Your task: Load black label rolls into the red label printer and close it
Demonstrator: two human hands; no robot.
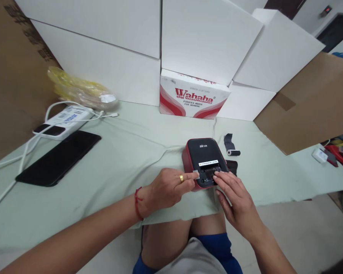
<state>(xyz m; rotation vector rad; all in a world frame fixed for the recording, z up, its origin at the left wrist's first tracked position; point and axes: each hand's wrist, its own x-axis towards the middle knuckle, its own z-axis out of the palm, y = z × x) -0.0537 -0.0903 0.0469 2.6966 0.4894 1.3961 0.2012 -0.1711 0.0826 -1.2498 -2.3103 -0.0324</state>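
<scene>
A small black-topped device with red sides [207,154], perhaps a label printer, sits near the table's front edge. A slot and a dark see-through cover lie in its front half, under a white label strip [208,163]. My left hand [170,188] reaches in from the left, fingers curled together, tips at the device's front left corner by a small pale piece [196,174]. What the fingertips pinch, if anything, is unclear. My right hand [237,199] lies with fingers stretched over the front right of the cover, thumb apart at the front edge.
Right of the device lie a small black roll with a loose strip [233,152] and a black flat piece [232,167]. A black tablet-like slab [60,158], a white power strip [71,118] and a plastic bag [80,89] are left. White boxes and a Wahaha carton [193,95] stand behind.
</scene>
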